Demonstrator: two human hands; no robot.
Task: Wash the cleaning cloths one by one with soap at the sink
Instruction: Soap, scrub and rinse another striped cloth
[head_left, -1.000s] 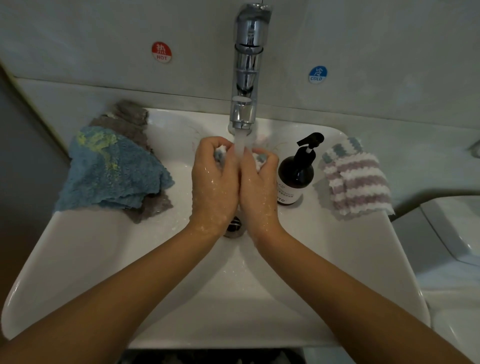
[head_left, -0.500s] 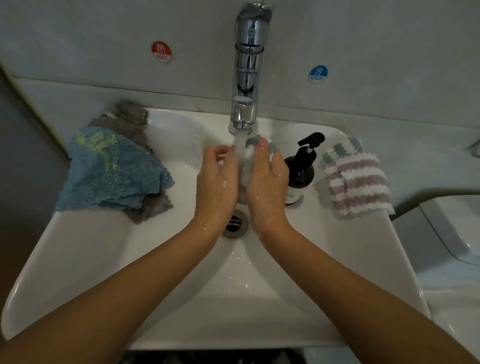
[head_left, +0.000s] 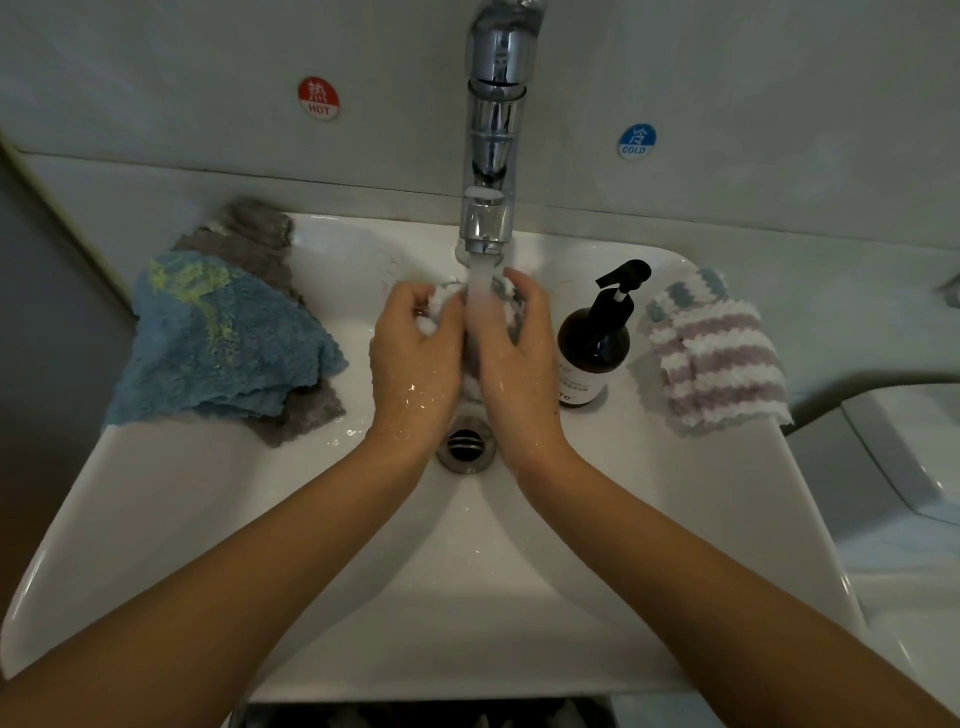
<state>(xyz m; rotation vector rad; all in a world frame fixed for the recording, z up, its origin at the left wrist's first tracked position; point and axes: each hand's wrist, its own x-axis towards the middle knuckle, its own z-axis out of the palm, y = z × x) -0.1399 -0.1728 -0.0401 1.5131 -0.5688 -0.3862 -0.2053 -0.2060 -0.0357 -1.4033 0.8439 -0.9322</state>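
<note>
Hands grip wadded cloth (head_left: 501, 296) under running tap (head_left: 488, 218): left hand (head_left: 415, 364) and right hand (head_left: 519, 369) curl fingers around it, above sink (head_left: 467, 597) drain (head_left: 464, 448).

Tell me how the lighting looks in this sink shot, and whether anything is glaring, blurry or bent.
Head view: dim, bluish light; bright glare streaks on the chrome faucet; small wet glints on the left hand and right hand; the water stream blurs white over the cloth; wide-angle bending curves the sink rim.
</note>
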